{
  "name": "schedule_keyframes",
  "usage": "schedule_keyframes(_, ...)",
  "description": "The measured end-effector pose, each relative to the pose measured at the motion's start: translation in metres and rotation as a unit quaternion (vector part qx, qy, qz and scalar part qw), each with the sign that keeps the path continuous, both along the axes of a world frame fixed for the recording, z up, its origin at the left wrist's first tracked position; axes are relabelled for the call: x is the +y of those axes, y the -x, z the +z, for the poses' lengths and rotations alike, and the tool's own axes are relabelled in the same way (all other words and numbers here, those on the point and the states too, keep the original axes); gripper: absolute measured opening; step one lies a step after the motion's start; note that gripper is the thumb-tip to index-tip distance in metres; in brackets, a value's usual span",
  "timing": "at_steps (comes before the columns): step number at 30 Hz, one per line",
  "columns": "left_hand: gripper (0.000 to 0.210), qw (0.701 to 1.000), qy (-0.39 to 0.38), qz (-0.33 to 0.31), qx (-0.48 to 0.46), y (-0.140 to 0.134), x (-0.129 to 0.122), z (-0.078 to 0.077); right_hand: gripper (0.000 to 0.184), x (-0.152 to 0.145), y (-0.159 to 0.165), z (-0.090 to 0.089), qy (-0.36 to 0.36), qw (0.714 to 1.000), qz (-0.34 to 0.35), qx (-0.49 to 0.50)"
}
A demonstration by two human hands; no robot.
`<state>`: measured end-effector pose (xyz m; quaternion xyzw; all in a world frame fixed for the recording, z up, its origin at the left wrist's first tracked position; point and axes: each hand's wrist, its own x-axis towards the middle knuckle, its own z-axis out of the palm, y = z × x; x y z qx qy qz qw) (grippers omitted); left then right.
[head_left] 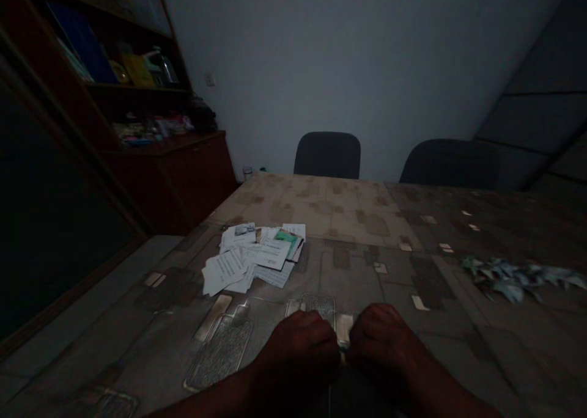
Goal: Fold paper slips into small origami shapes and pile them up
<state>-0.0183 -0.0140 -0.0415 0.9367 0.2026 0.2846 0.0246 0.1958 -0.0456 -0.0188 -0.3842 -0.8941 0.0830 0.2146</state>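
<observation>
My left hand (pixel 305 348) and my right hand (pixel 383 338) are close together above the near edge of the table, knuckles up. Both have their fingers curled closed. A small sliver of something pale and bluish shows in the gap between them, too dark and covered to name. Beyond my left hand lies a loose pile of printed paper cards (pixel 252 256), overlapping one another, one with a green picture. Off to the right is a row of crumpled or folded paper pieces (pixel 518 277), grey-green and white.
A patterned cloth covers the table (pixel 334 210). Two dark chairs (pixel 328 155) stand at its far side, before a pale wall. On the left a wooden cabinet (pixel 169 179) has shelves with assorted items. A drinking glass (pixel 247 173) shows by the table's far left corner.
</observation>
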Motion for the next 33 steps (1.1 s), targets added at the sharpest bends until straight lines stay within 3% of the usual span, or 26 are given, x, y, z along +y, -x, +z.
schedule_keyframes(4, 0.019, 0.999, 0.036, 0.015, 0.019, 0.000, -0.005, 0.010, 0.013, -0.005, 0.001, 0.013, 0.103, 0.994, -0.022, 0.018)
schedule_keyframes(8, 0.013, 0.993, 0.111, 0.048, 0.008, -0.003, -0.007, 0.014, 0.015, -0.006, 0.001, 0.015, 0.157, 0.985, -0.047, 0.051)
schedule_keyframes(15, 0.015, 0.975, 0.205, 0.087, -0.013, -0.007, -0.010, 0.012, 0.015, -0.007, 0.001, 0.013, 0.175, 0.981, -0.067, 0.052)
schedule_keyframes(24, 0.015, 0.965, 0.240, 0.109, -0.009, -0.007, -0.011, 0.021, 0.018, -0.008, 0.009, 0.013, 0.172, 0.977, -0.112, 0.050)
schedule_keyframes(33, 0.016, 0.964, 0.233, 0.127, -0.024, -0.008, -0.010, 0.011, 0.021, -0.008, 0.019, 0.008, 0.137, 0.977, -0.161, 0.016)
